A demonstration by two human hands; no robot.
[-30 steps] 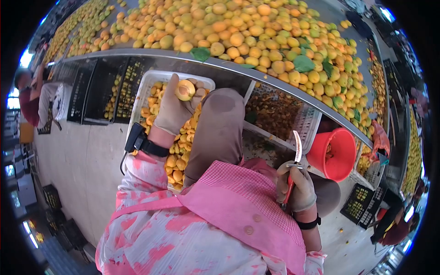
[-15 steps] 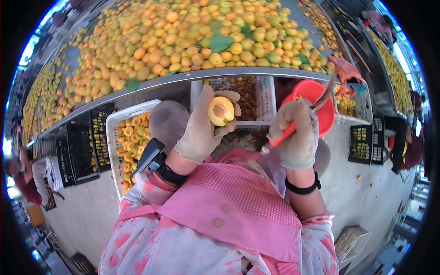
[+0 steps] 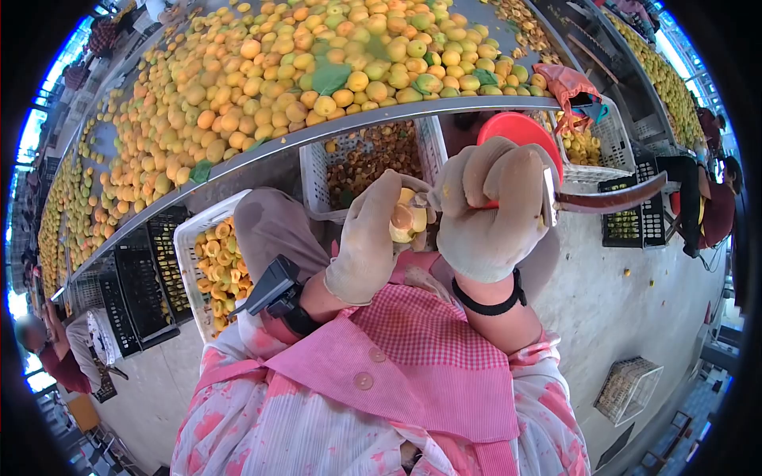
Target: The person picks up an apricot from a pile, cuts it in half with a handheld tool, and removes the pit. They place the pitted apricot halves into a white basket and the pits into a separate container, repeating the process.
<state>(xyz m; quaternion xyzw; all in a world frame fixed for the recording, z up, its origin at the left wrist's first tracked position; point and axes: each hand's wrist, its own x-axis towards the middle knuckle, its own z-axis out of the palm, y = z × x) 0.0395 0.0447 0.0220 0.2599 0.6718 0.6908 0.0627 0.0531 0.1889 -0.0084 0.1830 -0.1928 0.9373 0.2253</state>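
Note:
My gloved left hand (image 3: 367, 243) is wrapped round a cut yellow fruit (image 3: 403, 222) with a brown hollow showing. Close against it on the right, my gloved right hand (image 3: 490, 209) is closed round a tool (image 3: 607, 198); the tool's metal part and curved brown piece stick out to the right. The end of the tool near the fruit is hidden by my fingers. Behind my right hand is a red bowl (image 3: 520, 128). A white crate (image 3: 317, 182) of brown scraps stands beyond my left hand.
A metal table (image 3: 317, 135) heaped with yellow and orange fruit runs across the front. On the left, a white crate (image 3: 184, 262) holds cut fruit, beside black crates (image 3: 139, 293). Another white crate (image 3: 623, 151) is at the right. Seated people (image 3: 718, 210) (image 3: 67, 357) are at both sides.
My right hand has moved left and up to the fruit, and its tool now points right. My left hand has moved slightly right and lower with the fruit. The view has shifted.

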